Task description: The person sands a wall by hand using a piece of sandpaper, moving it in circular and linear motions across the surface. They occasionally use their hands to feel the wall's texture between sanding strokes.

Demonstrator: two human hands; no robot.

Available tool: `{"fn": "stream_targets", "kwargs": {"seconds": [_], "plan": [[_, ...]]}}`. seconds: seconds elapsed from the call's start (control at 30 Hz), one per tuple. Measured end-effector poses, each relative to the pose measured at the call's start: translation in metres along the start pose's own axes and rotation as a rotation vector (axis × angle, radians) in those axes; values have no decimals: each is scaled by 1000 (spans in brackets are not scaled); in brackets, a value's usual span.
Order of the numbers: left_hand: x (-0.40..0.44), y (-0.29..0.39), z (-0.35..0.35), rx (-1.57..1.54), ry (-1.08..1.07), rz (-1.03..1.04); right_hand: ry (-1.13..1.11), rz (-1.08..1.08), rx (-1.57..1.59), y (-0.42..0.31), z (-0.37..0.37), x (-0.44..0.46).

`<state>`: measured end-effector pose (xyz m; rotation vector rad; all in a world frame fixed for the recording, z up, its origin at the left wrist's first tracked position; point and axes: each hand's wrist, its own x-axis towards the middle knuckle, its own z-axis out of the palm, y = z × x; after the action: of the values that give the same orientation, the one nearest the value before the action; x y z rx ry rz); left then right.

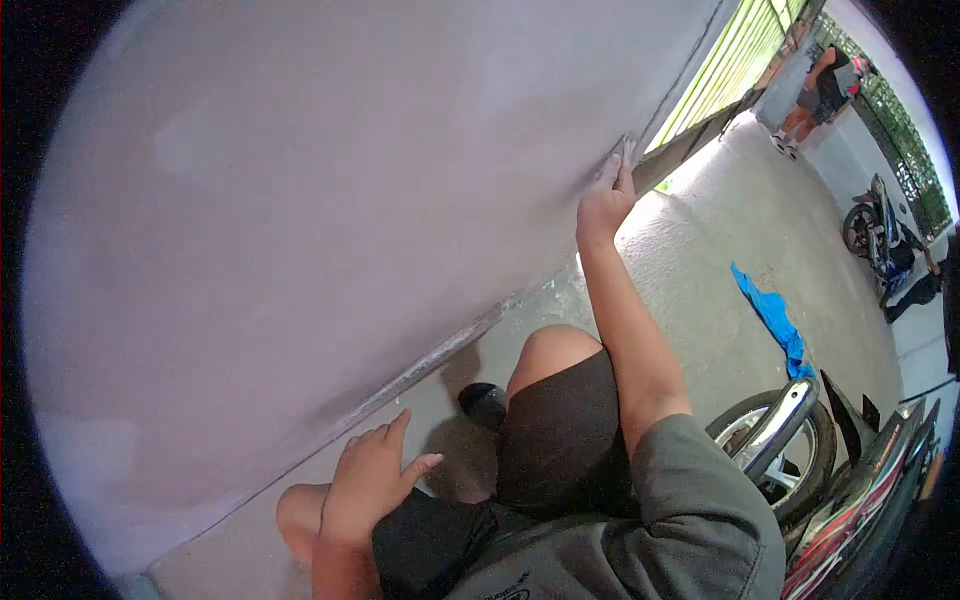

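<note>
A large pale wall [300, 200] fills the left and upper part of the view. My right hand [607, 205] reaches up to the wall's right edge, beside the barred gate, with its fingers closed round a small, thin, greyish tool [628, 150] whose shape is hard to make out. Low at the left, my left hand [375, 470] is held over my knee near the wall's foot, fingers apart and holding nothing.
A yellow-green barred gate [725, 60] adjoins the wall. On the floor [690, 260] lies a blue cloth [773, 315]. One motorcycle [850, 470] stands close at the lower right, another [880, 235] farther back. A person [825, 95] stands at the upper right.
</note>
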<state>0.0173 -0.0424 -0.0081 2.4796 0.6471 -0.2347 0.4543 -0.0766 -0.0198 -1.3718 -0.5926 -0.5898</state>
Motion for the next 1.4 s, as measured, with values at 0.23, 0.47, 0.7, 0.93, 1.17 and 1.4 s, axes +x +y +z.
{"fn": "stream_targets", "kwargs": {"seconds": [0.23, 0.47, 0.7, 0.93, 1.17, 1.4], "plan": [[1, 0, 1, -6, -23, 4, -177, -322, -41, -63, 12, -4], [3, 2, -2, -18, -27, 15, 93, 358, 275, -19, 5, 5], [4, 3, -3, 25, -45, 11, 36, 436, 136, -12, -7, -5], [5, 8, 0, -9, -44, 54, 77, 403, 87, 0, -6, -5], [6, 10, 0, -4, -60, -25, -122, -95, 62, -40, 1, -10], [7, 3, 10, -26, -1, -24, 65, 317, 12, 4, 5, -22]]}}
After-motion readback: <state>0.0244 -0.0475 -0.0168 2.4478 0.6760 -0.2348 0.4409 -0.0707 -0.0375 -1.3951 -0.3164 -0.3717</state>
